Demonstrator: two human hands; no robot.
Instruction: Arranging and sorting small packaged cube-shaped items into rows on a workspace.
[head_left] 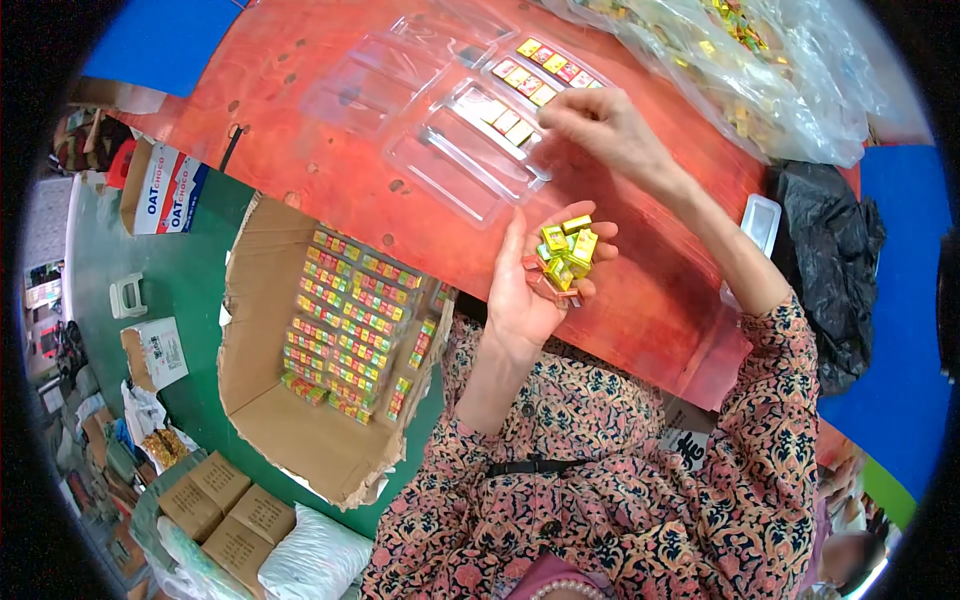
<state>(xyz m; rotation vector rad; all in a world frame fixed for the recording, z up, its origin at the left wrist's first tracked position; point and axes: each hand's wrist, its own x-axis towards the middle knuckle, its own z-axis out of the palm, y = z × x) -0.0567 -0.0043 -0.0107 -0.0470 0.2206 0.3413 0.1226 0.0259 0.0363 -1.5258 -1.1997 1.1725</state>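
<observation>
My left hand (pixel 520 298) is held palm up at the table's near edge, its fingers curled loosely around a heap of small yellow and red boxes (pixel 568 252). Beyond it, my right hand (pixel 605 132) reaches over a clear plastic tray (pixel 462 165), thumb and fingertips pinched together; whatever they hold is hidden. Several small boxes (pixel 510 122) lie in a row in the tray's far compartment, just beside those fingertips. Further rows of yellow and red boxes (pixel 545 68) sit behind them. More clear trays (pixel 365 85) lie to the left.
A big clear bag (pixel 800 85) of small boxes lies at the table's far right, near a black plastic bag (pixel 825 270). Left of me, a large open carton (pixel 262 400) holds filled trays. Brown cartons (pixel 245 530) and a white sack (pixel 315 555) stand on the green floor.
</observation>
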